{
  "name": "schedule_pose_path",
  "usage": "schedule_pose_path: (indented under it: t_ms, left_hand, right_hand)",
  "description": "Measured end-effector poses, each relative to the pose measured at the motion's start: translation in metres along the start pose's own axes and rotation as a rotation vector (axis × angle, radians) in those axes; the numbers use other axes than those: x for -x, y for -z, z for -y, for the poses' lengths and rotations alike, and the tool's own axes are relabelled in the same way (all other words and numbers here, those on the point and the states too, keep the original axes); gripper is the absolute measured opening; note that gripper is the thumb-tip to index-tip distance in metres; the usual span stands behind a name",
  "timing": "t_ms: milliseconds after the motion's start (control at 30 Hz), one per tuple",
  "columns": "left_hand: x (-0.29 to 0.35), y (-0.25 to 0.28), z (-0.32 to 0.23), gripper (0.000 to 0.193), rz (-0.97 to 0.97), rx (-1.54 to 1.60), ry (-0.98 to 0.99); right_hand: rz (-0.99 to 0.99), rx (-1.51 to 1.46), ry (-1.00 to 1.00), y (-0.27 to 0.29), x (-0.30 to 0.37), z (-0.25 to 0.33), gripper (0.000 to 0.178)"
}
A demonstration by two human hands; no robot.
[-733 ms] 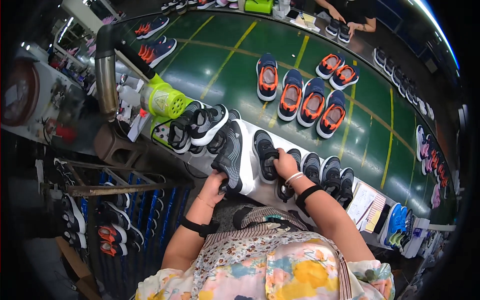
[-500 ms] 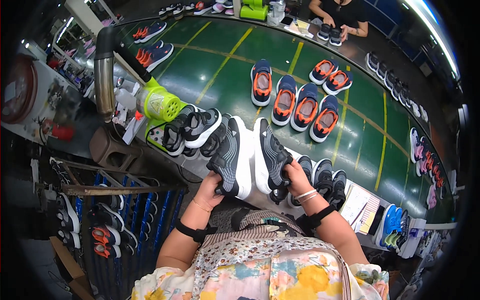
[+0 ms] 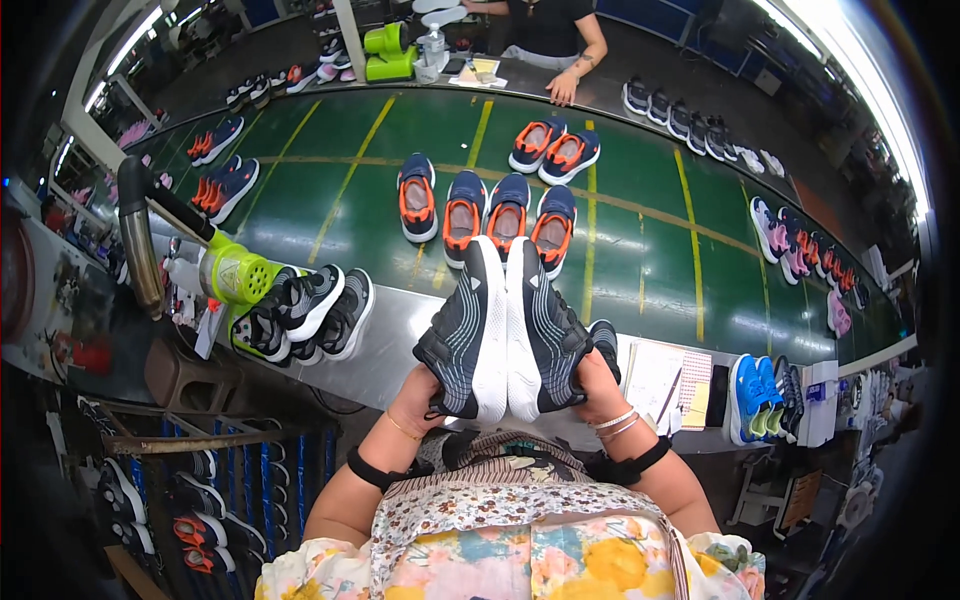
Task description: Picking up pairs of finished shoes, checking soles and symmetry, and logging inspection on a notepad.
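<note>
My left hand (image 3: 413, 402) is closed round the heel of a black sneaker (image 3: 456, 335) with grey wavy lines and a thick white sole. Its match, a second black sneaker (image 3: 556, 335), is gripped at the heel by my right hand (image 3: 600, 388). Both shoes point away from me, tilted on their sides, with the white soles facing and apparently touching along the middle. My fingers are partly hidden behind the shoes. Just beyond the toes, several navy sneakers (image 3: 508, 212) with orange linings stand on the green belt (image 3: 380, 240).
Left of me, a lime-green blower (image 3: 238, 275) stands by several black sneakers (image 3: 335, 310) on the metal ledge. Papers with a pen (image 3: 672, 385) and blue sneakers (image 3: 752, 400) lie to the right. A shoe rack (image 3: 230, 440) is low left. A co-worker's hand (image 3: 563, 88) rests across the belt.
Both sneakers have come together, closing the gap between their soles. My view has swung right, so the belt and its shoes appear further left. The co-worker's hands have left the dark shoes.
</note>
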State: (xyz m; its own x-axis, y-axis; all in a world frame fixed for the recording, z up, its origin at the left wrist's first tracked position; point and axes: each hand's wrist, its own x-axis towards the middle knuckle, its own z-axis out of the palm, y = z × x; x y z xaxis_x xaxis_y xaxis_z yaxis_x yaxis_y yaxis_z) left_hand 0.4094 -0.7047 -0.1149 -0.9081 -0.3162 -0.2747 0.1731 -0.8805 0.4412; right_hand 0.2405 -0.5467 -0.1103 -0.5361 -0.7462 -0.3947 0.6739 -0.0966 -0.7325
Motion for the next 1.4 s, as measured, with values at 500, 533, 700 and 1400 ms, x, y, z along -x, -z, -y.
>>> schedule_pose_path:
  t_ms: [500, 533, 700, 1400]
  left_hand:
    - [-0.031, -0.075, 0.007, 0.078, 0.157, -0.367, -0.338]
    - [-0.041, -0.067, 0.010, 0.070, 0.270, -0.360, -0.426]
    - [-0.050, -0.051, 0.020, 0.072, 0.154, -0.216, -0.140]
    - [-0.051, -0.062, 0.015, 0.112, 0.431, -0.108, 0.244]
  right_hand:
    - [0.126, 0.112, 0.356, 0.024, 0.032, 0.052, 0.060]
    - [0.204, 0.199, 0.482, 0.023, 0.031, 0.055, 0.061]
    - [0.209, -0.153, 0.266, 0.019, 0.030, 0.058, 0.052]
    - [0.385, -0.180, -0.058, 0.032, 0.026, 0.054, 0.073]
